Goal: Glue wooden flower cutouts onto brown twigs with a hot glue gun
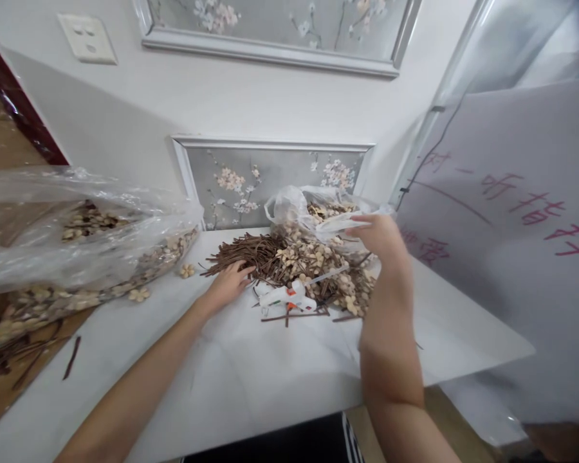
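Observation:
My left hand (228,285) rests at the front edge of a heap of thin brown sticks (248,252), its fingers stretched out and touching them. At the back right, my right hand (380,236) grips the rim of a white plastic bag (335,223). Wooden flower pieces show inside that bag, and more flower pieces (313,257) spill in front of it. A white and orange glue gun (289,297) lies on its side between my hands, with a clear glue stick poking from it. A few joined sticks (288,316) lie just before the glue gun.
A large clear bag (125,257) of flower pieces stands at the left, beside a cardboard box (4,141). Two loose flowers (187,271) and a single stick (71,358) lie on the white table (251,366). Behind it is a panelled wall; a board with red writing (502,212) borders the right.

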The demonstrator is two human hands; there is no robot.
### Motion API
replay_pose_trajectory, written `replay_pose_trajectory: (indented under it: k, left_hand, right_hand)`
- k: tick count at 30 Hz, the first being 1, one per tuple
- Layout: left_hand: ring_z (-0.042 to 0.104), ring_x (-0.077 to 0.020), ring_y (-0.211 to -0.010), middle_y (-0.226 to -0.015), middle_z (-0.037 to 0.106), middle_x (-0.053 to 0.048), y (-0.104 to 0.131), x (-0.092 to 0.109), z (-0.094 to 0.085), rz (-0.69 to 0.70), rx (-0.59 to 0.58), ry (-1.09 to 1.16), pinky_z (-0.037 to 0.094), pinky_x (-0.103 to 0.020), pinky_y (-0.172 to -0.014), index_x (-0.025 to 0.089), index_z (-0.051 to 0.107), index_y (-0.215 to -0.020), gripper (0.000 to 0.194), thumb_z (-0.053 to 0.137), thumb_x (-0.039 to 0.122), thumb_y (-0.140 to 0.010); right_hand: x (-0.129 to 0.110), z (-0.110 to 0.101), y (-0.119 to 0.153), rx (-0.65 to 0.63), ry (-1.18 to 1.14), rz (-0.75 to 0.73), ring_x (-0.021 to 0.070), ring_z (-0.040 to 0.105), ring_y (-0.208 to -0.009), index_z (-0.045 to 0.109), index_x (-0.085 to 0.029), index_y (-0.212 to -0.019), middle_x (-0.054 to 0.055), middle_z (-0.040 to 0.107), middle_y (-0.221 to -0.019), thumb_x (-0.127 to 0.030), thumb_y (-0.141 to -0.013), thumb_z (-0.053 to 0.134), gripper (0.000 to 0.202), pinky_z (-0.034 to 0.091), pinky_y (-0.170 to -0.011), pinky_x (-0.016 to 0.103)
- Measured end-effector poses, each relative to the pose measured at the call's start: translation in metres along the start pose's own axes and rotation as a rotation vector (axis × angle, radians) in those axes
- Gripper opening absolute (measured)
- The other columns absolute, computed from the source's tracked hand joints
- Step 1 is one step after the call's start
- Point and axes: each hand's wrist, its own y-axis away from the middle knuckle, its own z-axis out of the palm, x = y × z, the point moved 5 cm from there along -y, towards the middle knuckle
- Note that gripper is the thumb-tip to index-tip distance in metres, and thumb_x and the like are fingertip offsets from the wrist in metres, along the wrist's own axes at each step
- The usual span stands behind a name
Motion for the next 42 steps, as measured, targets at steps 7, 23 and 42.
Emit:
replay_pose_trajectory:
  k: [7, 23, 42]
  left_hand:
    - [0.059, -0.0242, -0.11, -0.123, 0.06, -0.01, -0.008, -0.014, 0.029, -0.041, -0.044, -0.037, 0.049, -0.047, -0.095, 0.014, 0.062, -0.114, 0.026, 0.058, 0.031, -0.094]
    - [0.062, -0.0227, -0.103, -0.122, 0.06, -0.011, -0.001, -0.053, 0.019, -0.207, -0.061, 0.01, 0.054, -0.044, -0.087, 0.015, 0.057, -0.122, 0.033, 0.058, 0.032, -0.094]
    - [0.064, -0.022, -0.094, -0.107, 0.066, -0.01, 0.002, -0.062, -0.067, -0.203, 0.271, 0.1, 0.049, -0.037, -0.085, 0.017, 0.068, -0.097, 0.024, 0.05, 0.033, -0.096]
  right_hand:
    - [-0.051, 0.004, 0.028, 0.003, -0.39, -0.169, 0.0232, 0.071, -0.073, 0.071, -0.013, -0.114, 0.01, 0.076, -0.079, -0.033, -0.075, 0.068, 0.044, 0.052, -0.062, 0.029]
    - [-0.141, 0.106, 0.091, -0.358, 0.024, -0.52, 0.0212, 0.07, -0.076, 0.071, -0.022, -0.112, 0.004, 0.075, -0.077, -0.037, -0.088, 0.059, 0.031, 0.048, -0.072, 0.029]
    - [-0.147, 0.119, 0.095, -0.306, 0.025, -0.696, 0.0274, 0.063, -0.111, 0.069, -0.014, -0.118, 0.011, 0.07, -0.119, -0.02, -0.088, 0.06, 0.031, 0.044, -0.102, 0.039]
